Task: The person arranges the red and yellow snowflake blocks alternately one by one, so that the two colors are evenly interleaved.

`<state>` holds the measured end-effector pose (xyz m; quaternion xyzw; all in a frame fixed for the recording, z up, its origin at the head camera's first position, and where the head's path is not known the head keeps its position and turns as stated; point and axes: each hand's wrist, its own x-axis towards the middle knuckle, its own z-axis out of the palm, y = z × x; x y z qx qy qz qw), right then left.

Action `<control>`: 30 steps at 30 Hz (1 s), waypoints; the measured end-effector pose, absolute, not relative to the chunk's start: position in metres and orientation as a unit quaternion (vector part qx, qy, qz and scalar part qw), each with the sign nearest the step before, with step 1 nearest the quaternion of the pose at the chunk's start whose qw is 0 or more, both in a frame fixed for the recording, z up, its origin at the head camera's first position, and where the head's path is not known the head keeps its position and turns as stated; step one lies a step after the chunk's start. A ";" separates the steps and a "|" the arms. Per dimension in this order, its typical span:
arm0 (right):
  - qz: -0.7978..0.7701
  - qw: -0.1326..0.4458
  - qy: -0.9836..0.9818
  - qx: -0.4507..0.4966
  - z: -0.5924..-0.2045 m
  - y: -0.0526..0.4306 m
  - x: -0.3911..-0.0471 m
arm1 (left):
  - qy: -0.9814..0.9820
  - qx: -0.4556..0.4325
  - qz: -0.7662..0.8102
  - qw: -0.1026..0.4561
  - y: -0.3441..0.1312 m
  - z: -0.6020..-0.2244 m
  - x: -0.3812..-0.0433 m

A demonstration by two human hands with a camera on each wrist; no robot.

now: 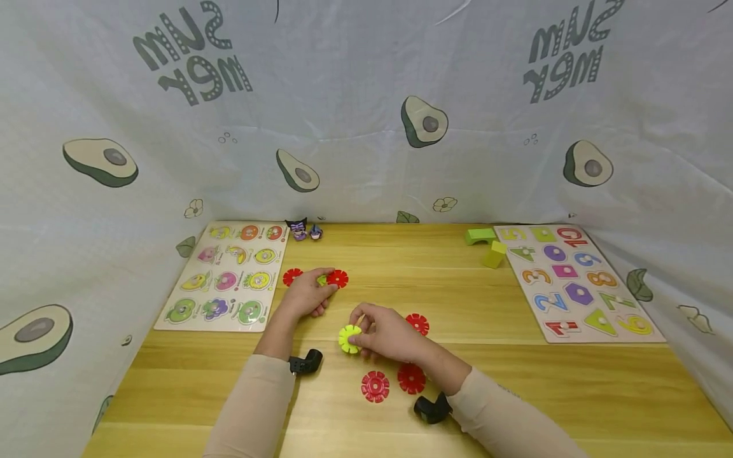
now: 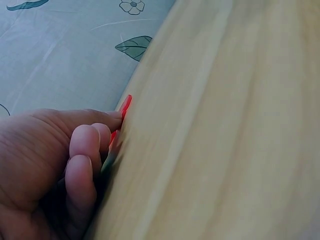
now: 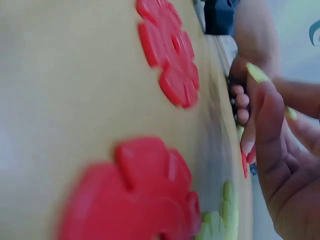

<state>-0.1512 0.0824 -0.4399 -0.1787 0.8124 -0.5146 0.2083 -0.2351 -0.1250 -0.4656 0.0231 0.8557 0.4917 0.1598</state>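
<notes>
My left hand pinches a red interlocking disc between thumb and forefinger, low over the table. A bit of a yellow-green disc shows between those fingers, right beside the red one; the hand hides the rest. Just behind this hand lies another red disc. Nearer the middle, my right hand holds a yellow notched disc upright by its edge, its flat face towards the head camera. Around the right hand and forearm lie more red discs, at the back, in front and beside the wrist.
On the left lies a fruit puzzle board, with two small purple figurines by its far corner. A number-and-shape puzzle board lies on the right, near a green arch block and a yellow-green block. An avocado-print cloth hangs behind.
</notes>
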 end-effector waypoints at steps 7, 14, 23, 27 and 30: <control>-0.485 0.117 0.862 -0.092 -0.436 0.078 -0.192 | 0.855 0.013 0.490 0.169 -0.125 -0.465 -0.236; -0.414 0.110 0.903 -0.033 -0.437 0.074 -0.231 | 0.854 0.013 0.492 0.168 -0.126 -0.466 -0.237; -0.364 0.163 0.917 0.001 -0.437 0.073 -0.249 | 0.855 0.014 0.490 0.170 -0.125 -0.467 -0.237; -0.329 0.171 0.929 0.004 -0.439 0.072 -0.251 | 0.854 0.015 0.490 0.172 -0.126 -0.467 -0.237; -0.330 0.171 0.928 0.004 -0.441 0.073 -0.251 | 0.852 0.017 0.493 0.174 -0.127 -0.467 -0.237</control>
